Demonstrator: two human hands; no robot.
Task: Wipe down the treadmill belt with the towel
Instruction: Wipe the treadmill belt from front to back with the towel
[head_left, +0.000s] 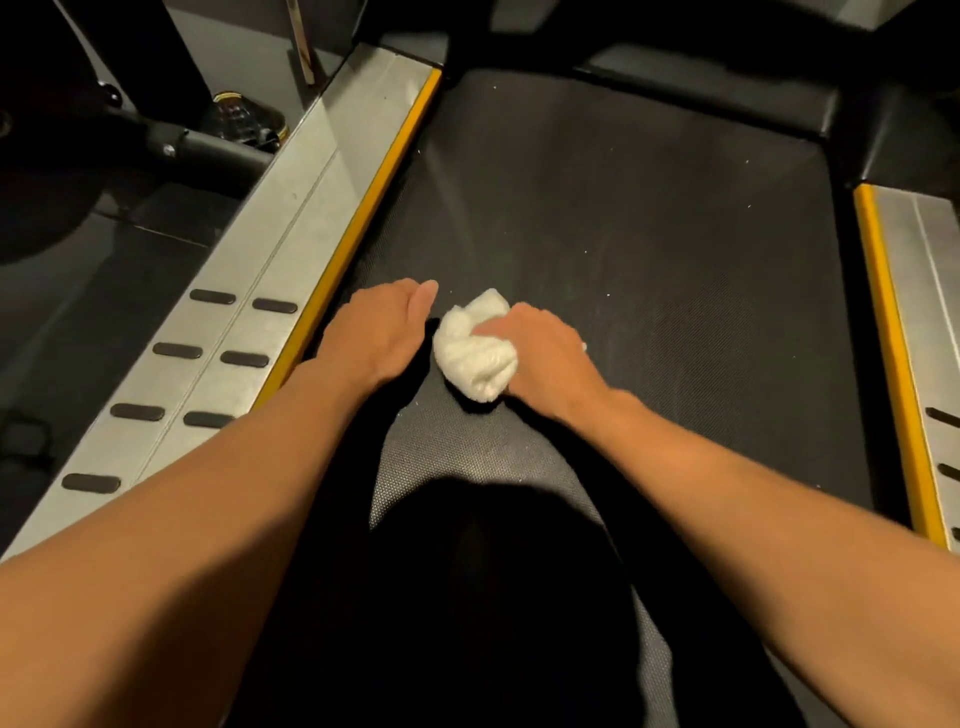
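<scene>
As I watch through the head camera, the treadmill belt (623, 234) takes up most of the view, a dark textured sheet running away from me to a black cover (701, 88) at its far end. On the left lies a broad silver side rail (291, 249) with two rows of black grip pads (177, 351). A matching right rail (930, 291) shows only as a sliver at the frame edge. A yellow strip (374, 208) borders the belt on the left and another yellow edge (888, 338) on the right.

Both bare forearms reach forward from the bottom corners and meet near the middle of the belt, above a deep shadow at the near end.

The left hand (379, 332) is low over the belt's left margin, just beside the yellow strip, back upward. Its thumb points straight toward the towel. The other fingers turn down past the knuckles, so I cannot tell how far they bend. It holds nothing.

The right hand (540, 353) grips the towel (475, 353), fingers curled over the top of it. The towel is white, bunched into a lump, and sits on the belt between the two hands, left of centre and close to the left thumb without touching it.

A few pale specks (608, 296) dot the belt farther out.
</scene>
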